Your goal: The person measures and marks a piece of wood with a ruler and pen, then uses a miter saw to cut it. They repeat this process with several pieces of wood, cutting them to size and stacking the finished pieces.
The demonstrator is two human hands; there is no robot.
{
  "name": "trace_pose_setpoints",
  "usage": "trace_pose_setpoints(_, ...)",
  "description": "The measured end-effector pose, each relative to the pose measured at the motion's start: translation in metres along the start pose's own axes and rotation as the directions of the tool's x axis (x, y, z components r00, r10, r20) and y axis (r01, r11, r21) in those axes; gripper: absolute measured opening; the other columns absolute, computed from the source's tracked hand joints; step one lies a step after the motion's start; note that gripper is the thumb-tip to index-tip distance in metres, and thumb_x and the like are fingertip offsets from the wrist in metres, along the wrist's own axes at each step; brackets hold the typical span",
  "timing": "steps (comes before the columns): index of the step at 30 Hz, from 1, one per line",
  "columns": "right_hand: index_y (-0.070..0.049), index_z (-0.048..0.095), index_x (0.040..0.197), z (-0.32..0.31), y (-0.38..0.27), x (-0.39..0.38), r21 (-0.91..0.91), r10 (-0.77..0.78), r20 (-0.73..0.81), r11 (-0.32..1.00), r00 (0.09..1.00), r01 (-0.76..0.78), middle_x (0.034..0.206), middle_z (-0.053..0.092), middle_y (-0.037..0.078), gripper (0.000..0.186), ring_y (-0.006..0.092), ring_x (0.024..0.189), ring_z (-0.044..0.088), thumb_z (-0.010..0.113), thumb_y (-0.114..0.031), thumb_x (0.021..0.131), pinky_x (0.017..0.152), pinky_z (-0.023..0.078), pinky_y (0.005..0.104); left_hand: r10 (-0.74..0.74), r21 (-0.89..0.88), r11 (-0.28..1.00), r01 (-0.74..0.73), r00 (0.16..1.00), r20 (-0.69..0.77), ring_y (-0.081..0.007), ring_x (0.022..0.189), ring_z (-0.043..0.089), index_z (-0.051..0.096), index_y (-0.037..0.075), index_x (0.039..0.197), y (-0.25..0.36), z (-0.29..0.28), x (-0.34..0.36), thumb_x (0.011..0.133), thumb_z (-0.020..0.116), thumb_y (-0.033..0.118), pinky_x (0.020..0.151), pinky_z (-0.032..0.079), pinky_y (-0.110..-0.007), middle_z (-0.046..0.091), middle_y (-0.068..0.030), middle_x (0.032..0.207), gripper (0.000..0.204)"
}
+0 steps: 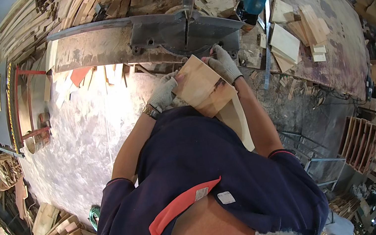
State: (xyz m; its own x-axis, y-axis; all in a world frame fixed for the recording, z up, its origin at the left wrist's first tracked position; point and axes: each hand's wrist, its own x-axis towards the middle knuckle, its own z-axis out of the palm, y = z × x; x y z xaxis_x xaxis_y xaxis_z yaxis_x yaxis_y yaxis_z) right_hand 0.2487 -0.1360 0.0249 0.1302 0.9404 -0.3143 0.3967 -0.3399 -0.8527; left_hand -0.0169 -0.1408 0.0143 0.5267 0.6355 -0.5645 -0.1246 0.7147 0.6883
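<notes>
Wooden boards (203, 87), a small stack, sit just before the saw's fence (133, 36); the gloved left hand (163, 91) and right hand (224, 63) each clamp an edge. Fingertips so near the blade slot (187, 31) could get caught if the stack slips.

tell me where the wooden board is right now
In the head view, the wooden board sits centre frame, gripped between both gloved hands, just below the miter saw.

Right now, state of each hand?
Left hand: closed on the board, left edge.
Right hand: closed on the same board, top right edge.
</notes>
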Motion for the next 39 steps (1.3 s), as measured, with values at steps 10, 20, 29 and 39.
trace_pose_setpoints(10, 0.0, 0.065, 0.107, 0.023, -0.008, 0.014, -0.196, -0.07, 0.136, 0.976, 0.988, 0.096, 0.093, 0.069, 0.012, 0.032, 0.0243, 0.086, 0.067, 0.072, -0.025, 0.088, 0.079, 0.051, 0.0363, -0.093, -0.074, 0.993, 0.093, 0.996, -0.003, -0.0219, 0.099, 0.069, 0.057, -0.002, 0.127, -0.004, -0.011, -0.017, 0.091, 0.079, 0.028, 0.084, 0.062, -0.04, 0.068, -0.0114, 0.114, 0.052)
trace_pose_setpoints(20, -0.005, 0.066, 0.121, -0.061, 0.002, -0.037, -0.293, -0.091, -0.617, 0.948, 0.782, -0.121, 0.103, 0.073, 0.013, 0.044, 0.0269, 0.091, 0.07, 0.076, -0.035, 0.09, 0.083, 0.054, 0.04, 0.039, -0.097, 0.993, -0.072, 0.952, -0.303, -0.0213, 0.098, 0.07, 0.06, -0.001, 0.123, -0.018, -0.059, -0.003, 0.094, 0.076, 0.033, 0.078, 0.063, -0.04, 0.069, -0.0111, 0.113, 0.048)
trace_pose_setpoints(29, -0.003, 0.064, 0.125, -0.041, 0.046, -0.072, -0.105, 0.126, -0.564, 0.969, 0.816, -0.222, 0.114, 0.071, 0.02, 0.044, 0.0331, 0.108, 0.069, 0.071, -0.032, 0.093, 0.09, 0.053, 0.0402, 0.278, -0.2, 0.912, -0.358, 0.898, -0.34, -0.0161, 0.092, 0.069, 0.067, 0.004, 0.108, 0.025, -0.115, 0.069, 0.098, 0.07, 0.021, 0.078, 0.059, -0.034, 0.07, -0.0023, 0.1, 0.019)
trace_pose_setpoints(39, -0.001, 0.061, 0.117, 0.022, 0.033, -0.044, -0.152, 0.052, -0.271, 0.984, 0.961, -0.096, 0.099, 0.071, 0.014, 0.04, 0.0281, 0.09, 0.069, 0.07, -0.031, 0.092, 0.081, 0.052, 0.0407, 0.195, -0.222, 0.919, -0.327, 0.863, -0.466, -0.0324, 0.111, 0.064, 0.056, 0.007, 0.135, 0.046, -0.128, 0.073, 0.099, 0.059, 0.024, 0.082, 0.056, -0.052, 0.062, -0.0122, 0.127, 0.04)
